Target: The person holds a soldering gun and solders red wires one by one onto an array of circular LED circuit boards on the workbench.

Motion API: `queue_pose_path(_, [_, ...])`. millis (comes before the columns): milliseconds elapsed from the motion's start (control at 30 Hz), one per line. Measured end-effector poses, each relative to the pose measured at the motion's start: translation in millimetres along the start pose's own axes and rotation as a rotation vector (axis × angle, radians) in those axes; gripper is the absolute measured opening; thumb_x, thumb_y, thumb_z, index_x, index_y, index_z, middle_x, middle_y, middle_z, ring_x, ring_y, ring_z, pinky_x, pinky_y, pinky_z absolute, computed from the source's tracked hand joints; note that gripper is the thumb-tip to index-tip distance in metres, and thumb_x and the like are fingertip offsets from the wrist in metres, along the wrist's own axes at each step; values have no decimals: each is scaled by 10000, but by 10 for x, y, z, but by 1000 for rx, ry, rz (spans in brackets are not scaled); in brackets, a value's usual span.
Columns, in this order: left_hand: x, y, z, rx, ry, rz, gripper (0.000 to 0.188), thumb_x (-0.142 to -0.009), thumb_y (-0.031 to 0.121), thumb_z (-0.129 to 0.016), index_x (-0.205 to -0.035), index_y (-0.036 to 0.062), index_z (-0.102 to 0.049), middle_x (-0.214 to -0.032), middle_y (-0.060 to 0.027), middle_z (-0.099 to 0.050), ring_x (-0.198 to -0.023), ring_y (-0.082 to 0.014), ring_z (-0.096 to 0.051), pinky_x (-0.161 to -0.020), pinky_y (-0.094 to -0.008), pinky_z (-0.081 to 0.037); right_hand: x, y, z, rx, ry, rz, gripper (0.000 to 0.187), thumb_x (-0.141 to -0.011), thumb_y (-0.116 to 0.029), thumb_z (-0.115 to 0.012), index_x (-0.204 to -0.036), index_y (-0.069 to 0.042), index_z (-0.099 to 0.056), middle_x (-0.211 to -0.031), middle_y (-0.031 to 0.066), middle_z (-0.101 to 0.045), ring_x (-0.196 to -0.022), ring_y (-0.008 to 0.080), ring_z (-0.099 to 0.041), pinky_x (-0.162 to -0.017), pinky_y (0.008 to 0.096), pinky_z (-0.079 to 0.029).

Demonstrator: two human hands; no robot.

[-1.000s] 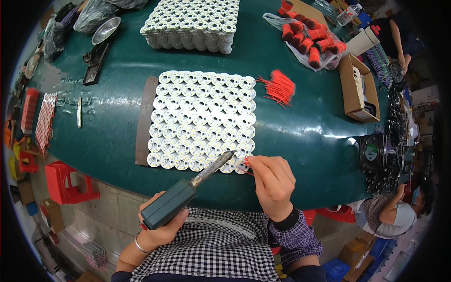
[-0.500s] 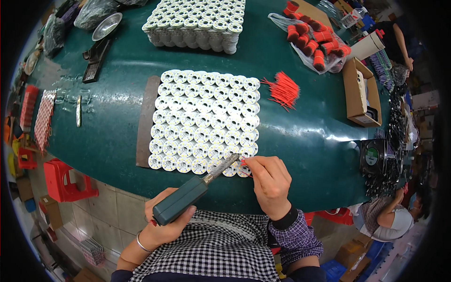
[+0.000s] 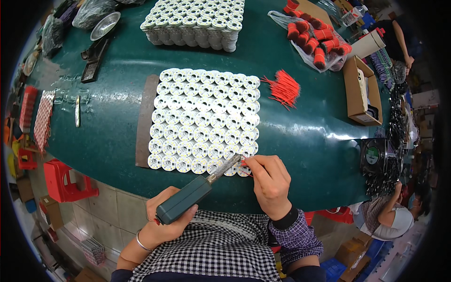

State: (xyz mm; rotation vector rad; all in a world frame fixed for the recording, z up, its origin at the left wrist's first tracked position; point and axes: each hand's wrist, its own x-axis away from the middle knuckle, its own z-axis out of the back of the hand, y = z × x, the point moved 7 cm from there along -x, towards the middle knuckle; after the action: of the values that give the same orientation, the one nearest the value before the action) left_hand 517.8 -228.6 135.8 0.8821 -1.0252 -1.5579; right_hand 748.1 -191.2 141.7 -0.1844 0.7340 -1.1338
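Electronics assembly workshop: green bench [image 3: 305,136] w/ round LED boards [image 3: 202,122], soldering iron [image 3: 197,192], wire bundles [image 3: 284,88].

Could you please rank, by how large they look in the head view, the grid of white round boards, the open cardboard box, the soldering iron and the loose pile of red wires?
1. grid of white round boards
2. soldering iron, though nearness to the camera enlarges it
3. open cardboard box, close to the iron, so this order is unsure
4. pile of red wires

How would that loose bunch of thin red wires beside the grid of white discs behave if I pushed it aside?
The red wires look thin and short, so probably very light and bendy. They lie fanned out and unbound, so a push would likely scatter them rather than move them as one. The green tabletop looks glossy; they may slide easily.
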Motion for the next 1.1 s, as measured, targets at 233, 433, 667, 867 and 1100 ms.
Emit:
queue_pose_path(233, [121, -89, 21, -26, 11, 18, 199, -780, 49, -799, -937, -43, -718, -829, -129, -678, -641, -203, -651, -561, -306, -507, -32, 48, 21, 7, -10, -2, 310, -682, 78, -681, -983, 14, -711, -934, 100, -668, -832, 262, -653, -709, 367, -524])
queue_pose_path(433, [412, -393, 133, 182, 138, 385, 290, -887, 60, -751, -1159, -24, -694, -923, -81, -704, -760, -170, -650, -690, -311, -535, 4, 48, -4, 41, 26, 28, 194, -769, -56, -697, -959, -24, -672, -941, 88, -642, -836, 247, -627, -703, 361, -496])
queue_pose_path(667, [400, -835, 246, 359, 294, 200, 443, -894, -36, -653, -1319, -68, -533, -1185, -187, -644, -543, -104, -507, -455, -243, -402, 14, 146, 261, -72, 165, -64, 301, -740, 48, -721, -1033, -18, -710, -974, 84, -664, -823, 240, -635, -703, 351, -497])
queue_pose_path(867, [351, -725, 224, 344, 313, 223, 435, -887, -41, -662, -1304, -60, -540, -1167, -178, -656, -547, -105, -512, -459, -236, -410, 121, 568, 293, 196, 53, -187, 236, -802, 16, -657, -1031, -17, -701, -967, 86, -631, -840, 259, -625, -750, 368, -522])
queue_pose_path(1100, [354, -475, 126, 238, 244, 211, 398, -875, -41, -702, -1257, -56, -595, -1073, -133, -683, -600, -113, -549, -515, -248, -446, -18, 462, 328, 352, -157, -178, 238, -792, -8, -630, -1015, -36, -712, -935, 71, -623, -863, 259, -627, -752, 364, -516])
